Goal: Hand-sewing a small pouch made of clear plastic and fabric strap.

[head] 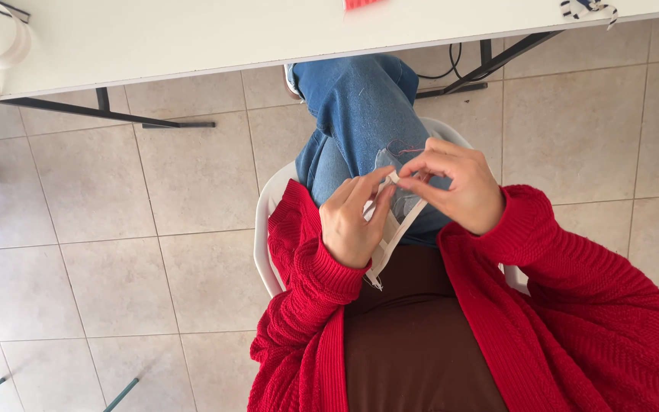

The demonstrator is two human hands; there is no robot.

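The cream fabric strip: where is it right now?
Head view, centre: the cream fabric strip is pinched between the left hand and right hand, over the jeans.

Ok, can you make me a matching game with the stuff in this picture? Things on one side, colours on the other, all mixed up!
Things:
1. cardigan
2. jeans
3. strip of fabric between the left hand and right hand
4. chair

Colours:
A. white
B. cream
C. red
D. blue

Pairs: 1-C, 2-D, 3-B, 4-A
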